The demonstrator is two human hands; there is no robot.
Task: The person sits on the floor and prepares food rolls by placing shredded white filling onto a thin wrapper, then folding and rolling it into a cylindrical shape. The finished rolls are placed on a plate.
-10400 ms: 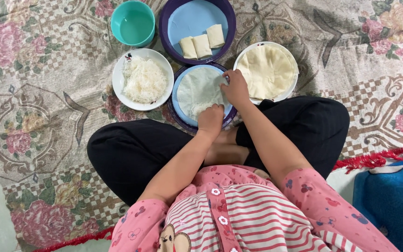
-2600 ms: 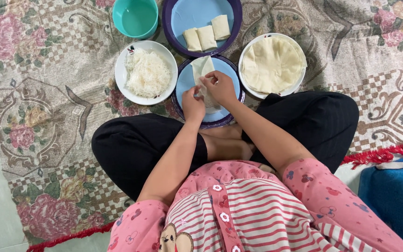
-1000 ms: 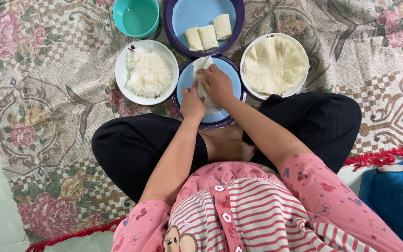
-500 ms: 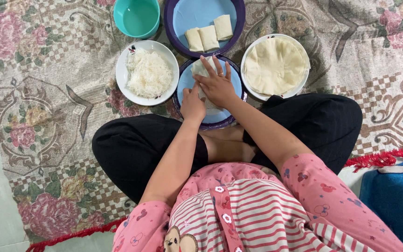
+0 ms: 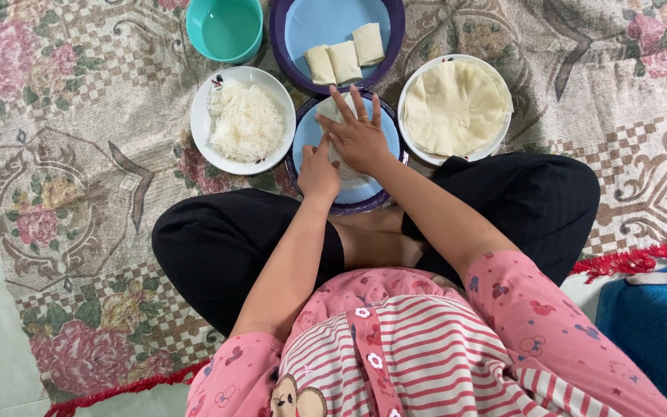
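Observation:
A blue plate (image 5: 308,137) with a dark rim lies in front of my crossed legs, with a pale wrapper (image 5: 330,107) folded over on it. My right hand (image 5: 359,131) lies flat on the wrapper, fingers spread and pointing away from me. My left hand (image 5: 318,171) presses the wrapper's near end with its fingertips. Most of the wrapper is hidden under both hands. Further out, a larger blue plate (image 5: 326,19) carries three folded rolls (image 5: 345,56).
A white plate of thin white noodles (image 5: 244,120) sits left of the work plate. A white plate stacked with round wrappers (image 5: 455,106) sits to the right. A teal bowl (image 5: 225,28) stands at the far left. All rest on a floral rug (image 5: 63,193); a blue cloth (image 5: 654,324) lies at the right.
The flat round wrapper has been folded into a narrow shape. My right hand has moved from pinching it to lying flat across it with fingers spread.

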